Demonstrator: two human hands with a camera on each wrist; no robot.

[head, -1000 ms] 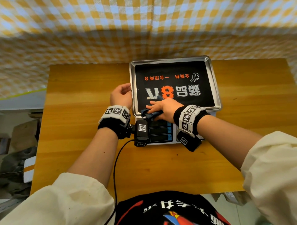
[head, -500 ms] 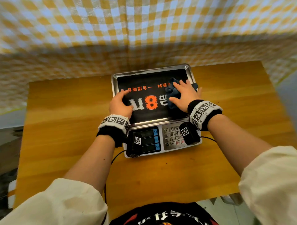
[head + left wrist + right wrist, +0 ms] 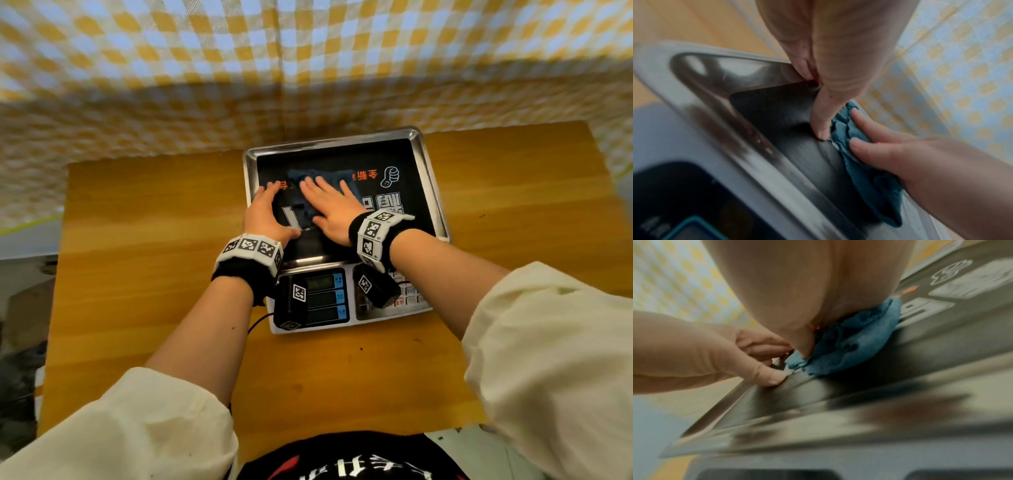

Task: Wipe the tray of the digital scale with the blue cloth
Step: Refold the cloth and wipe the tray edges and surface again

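The digital scale's steel tray [image 3: 329, 143] carries a black printed sticker. On the tray's far left-centre lies the crumpled blue cloth [image 3: 295, 178], under my right hand [image 3: 325, 205]. That hand presses it flat with straight, spread fingers. The right wrist view has the cloth [image 3: 855, 340] bunched below the palm. My left hand [image 3: 267, 207] grips the tray's left rim, fingers over the edge and thumb [image 3: 820, 123] on the black surface. It sits right beside the cloth [image 3: 857, 162].
The scale's display panel [image 3: 325, 298] and keypad [image 3: 411, 294] face me at its near end. A black cable [image 3: 257, 322] runs off by the display. The wooden table [image 3: 154, 240] extends on both sides. A yellow-checked curtain [image 3: 308, 68] hangs behind.
My right hand has swept the cloth from the tray's near edge to the far right, then left to the far left-centre. My left hand slid farther along the left rim.
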